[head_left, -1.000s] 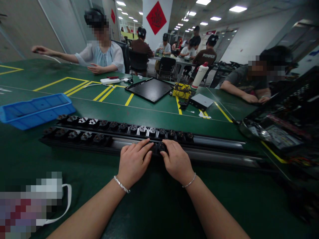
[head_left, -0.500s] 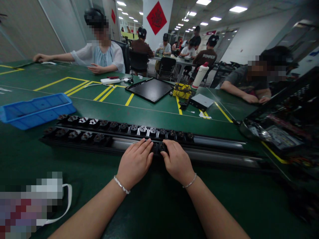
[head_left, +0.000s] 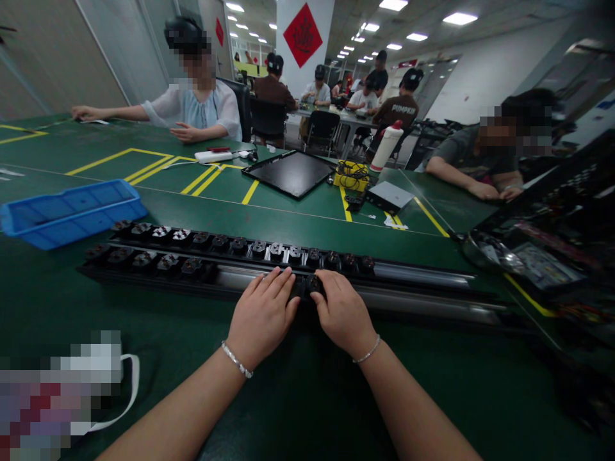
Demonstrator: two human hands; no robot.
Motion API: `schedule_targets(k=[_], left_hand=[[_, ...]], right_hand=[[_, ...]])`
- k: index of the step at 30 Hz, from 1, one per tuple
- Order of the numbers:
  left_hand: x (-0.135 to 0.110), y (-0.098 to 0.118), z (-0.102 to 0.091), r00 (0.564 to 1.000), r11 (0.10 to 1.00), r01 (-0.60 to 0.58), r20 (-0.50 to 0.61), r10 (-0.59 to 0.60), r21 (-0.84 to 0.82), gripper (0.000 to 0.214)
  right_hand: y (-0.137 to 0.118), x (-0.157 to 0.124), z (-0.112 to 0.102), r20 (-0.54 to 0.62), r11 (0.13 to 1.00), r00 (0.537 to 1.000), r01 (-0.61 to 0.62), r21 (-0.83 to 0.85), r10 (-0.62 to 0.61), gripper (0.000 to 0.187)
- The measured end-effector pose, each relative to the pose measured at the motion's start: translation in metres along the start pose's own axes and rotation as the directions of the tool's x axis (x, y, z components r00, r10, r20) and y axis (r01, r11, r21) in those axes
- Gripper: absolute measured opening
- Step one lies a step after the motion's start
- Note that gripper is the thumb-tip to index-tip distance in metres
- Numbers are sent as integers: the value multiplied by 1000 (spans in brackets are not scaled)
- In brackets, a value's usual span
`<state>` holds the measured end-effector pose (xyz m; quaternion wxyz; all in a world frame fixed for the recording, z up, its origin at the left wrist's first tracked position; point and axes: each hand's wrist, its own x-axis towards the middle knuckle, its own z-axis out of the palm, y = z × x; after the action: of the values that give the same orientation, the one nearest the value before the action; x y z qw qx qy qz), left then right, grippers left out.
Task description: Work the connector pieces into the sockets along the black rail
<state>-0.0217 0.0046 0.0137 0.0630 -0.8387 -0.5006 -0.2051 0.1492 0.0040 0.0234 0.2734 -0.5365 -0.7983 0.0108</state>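
Two long black rails [head_left: 423, 275] lie side by side across the green table, each carrying a row of small black socket modules [head_left: 218, 242]. My left hand [head_left: 262, 314] lies on the near rail with its fingers stretched out flat and close together. My right hand [head_left: 340, 310] is beside it, fingers curled and pressing on one black socket module [head_left: 312, 282] in the near rail. Both wrists wear thin bracelets.
A blue tray [head_left: 67, 211] sits at the left, a black flat panel [head_left: 291, 173] and a yellow box [head_left: 352, 175] farther back. Dark crates with parts [head_left: 542, 243] stand at the right. Other people sit at the far side and right of the table.
My left hand has slid slightly to the right toward my right hand. The person at the far left has drawn an outstretched arm lower onto the table.
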Motion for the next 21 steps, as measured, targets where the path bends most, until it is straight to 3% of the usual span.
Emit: schedule_targets(k=[21], left_hand=[[1, 2, -1, 1000, 1000, -8, 3, 8, 14, 43]], right_hand=[[1, -1, 1, -6, 1000, 1000, -4, 8, 4, 34]])
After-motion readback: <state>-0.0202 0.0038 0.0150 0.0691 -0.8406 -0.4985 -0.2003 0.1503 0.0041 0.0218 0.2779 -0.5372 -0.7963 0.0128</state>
